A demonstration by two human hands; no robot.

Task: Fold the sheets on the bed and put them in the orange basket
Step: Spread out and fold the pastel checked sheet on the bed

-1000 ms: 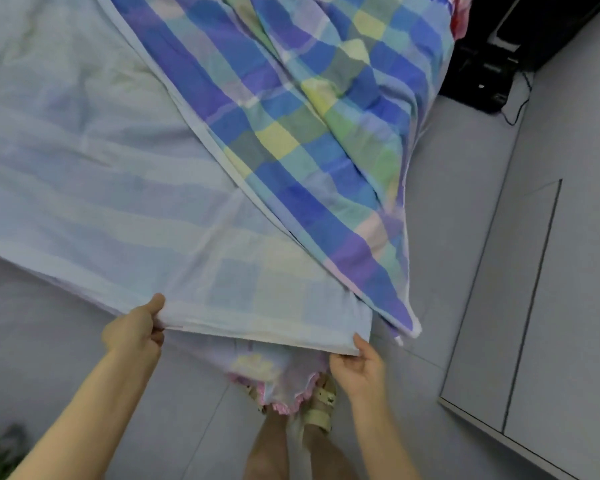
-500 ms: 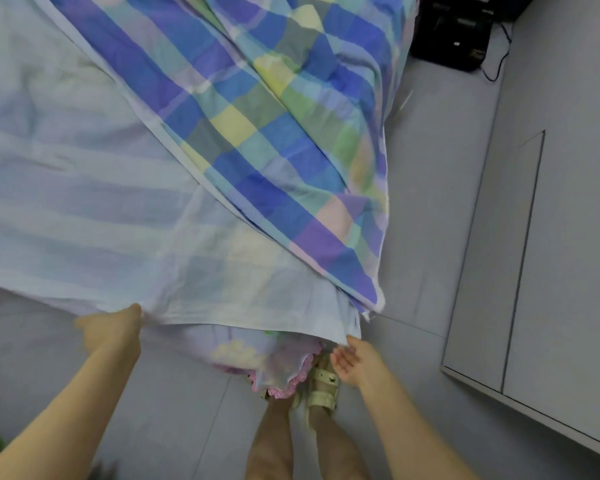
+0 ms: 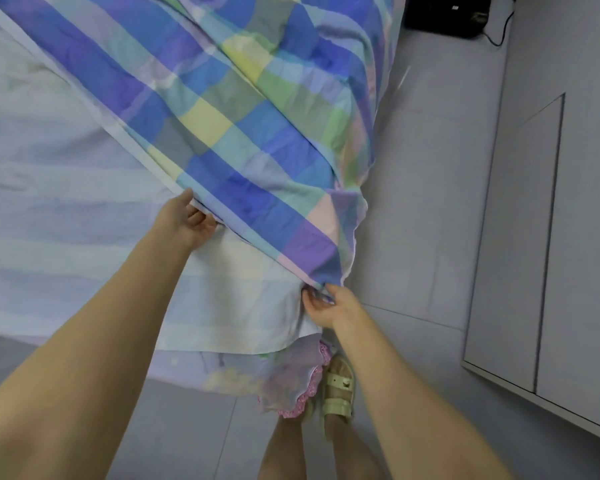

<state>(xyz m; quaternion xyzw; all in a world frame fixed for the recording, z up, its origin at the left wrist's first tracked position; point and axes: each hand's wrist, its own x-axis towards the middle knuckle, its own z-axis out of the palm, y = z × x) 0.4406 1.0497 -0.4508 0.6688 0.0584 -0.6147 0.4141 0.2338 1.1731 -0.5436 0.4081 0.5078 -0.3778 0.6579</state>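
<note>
A checked sheet (image 3: pixel 243 133) in blue, green and yellow lies folded over on the bed, its pale underside (image 3: pixel 66 202) showing on the left and hanging over the bed's edge. My left hand (image 3: pixel 184 221) holds the diagonal folded edge of the sheet, fingers tucked under it. My right hand (image 3: pixel 329 306) pinches the lower corner of the checked layer where it hangs down at the bed's corner. The orange basket is not in view.
Grey tiled floor (image 3: pixel 423 202) runs along the right of the bed. A grey cabinet (image 3: pixel 551 237) stands at the right. A black device with a cable (image 3: pixel 447 12) sits on the floor at the top right. My sandalled feet (image 3: pixel 336 386) stand at the bed's edge.
Both hands let go of the pale hanging edge. The left hand moved up to the diagonal fold, and the right hand rose to pinch the checked corner.
</note>
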